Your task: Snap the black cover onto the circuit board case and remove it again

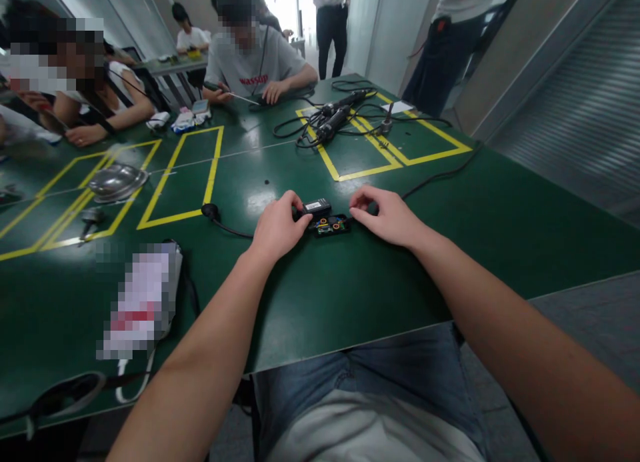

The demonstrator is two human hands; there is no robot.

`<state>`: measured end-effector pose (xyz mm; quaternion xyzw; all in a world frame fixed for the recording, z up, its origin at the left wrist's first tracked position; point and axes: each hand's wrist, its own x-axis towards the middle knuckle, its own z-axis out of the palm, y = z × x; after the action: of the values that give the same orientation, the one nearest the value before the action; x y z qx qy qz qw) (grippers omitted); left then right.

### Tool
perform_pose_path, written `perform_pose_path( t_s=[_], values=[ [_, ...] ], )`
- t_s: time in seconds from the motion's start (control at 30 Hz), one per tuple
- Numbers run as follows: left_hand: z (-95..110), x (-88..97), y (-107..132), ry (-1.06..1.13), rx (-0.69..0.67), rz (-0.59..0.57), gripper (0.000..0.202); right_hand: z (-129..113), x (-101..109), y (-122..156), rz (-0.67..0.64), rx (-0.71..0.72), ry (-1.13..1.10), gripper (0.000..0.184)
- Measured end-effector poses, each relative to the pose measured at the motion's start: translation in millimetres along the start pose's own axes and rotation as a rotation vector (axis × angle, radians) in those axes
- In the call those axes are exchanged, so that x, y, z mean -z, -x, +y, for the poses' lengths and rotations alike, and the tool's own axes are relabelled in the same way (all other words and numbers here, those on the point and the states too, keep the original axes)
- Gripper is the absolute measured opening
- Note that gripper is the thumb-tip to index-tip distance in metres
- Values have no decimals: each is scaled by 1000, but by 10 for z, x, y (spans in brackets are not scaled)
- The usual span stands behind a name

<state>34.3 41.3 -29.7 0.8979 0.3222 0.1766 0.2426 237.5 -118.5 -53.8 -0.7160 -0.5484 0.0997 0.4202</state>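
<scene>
The box (330, 226), small, black and hard plastic, lies open on the glossy green surface (350, 295) between both hands, its copper coils and tiny coloured parts bare. It looks light, stiff and likely to skid; the insides look fragile (best held by the outer edges, never the coils). The left hand (277, 227) has its grip pinched on the box's left end. The right hand (389, 217) curls just beside the right end, and I cannot tell whether its grip holds anything. A loose black lid (317, 206) with a white label touches the box's far side. A thin, limp cord (230, 230) runs left to a round plug (210, 211). Farther off sit a dented metal bowl (117, 181), yellow tape lines (213, 162) and tangled tools (333, 121).
</scene>
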Motion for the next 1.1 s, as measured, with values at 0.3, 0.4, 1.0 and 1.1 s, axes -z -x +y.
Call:
perform_pose_path(
  t_s=[0.3,0.4,1.0,1.1],
  values=[
    [112,147,79,-173,-180,-176,18,-43,15,41,-136,16,32,10],
    [147,157,116,-210,-205,-262,14,-52,21,50,-143,24,55,12],
    [14,188,59,6,-215,-227,14,-5,58,22,-110,39,5,9],
    [-9,207,40,56,-177,-267,13,37,73,1,-121,39,13,9]
  ],
)
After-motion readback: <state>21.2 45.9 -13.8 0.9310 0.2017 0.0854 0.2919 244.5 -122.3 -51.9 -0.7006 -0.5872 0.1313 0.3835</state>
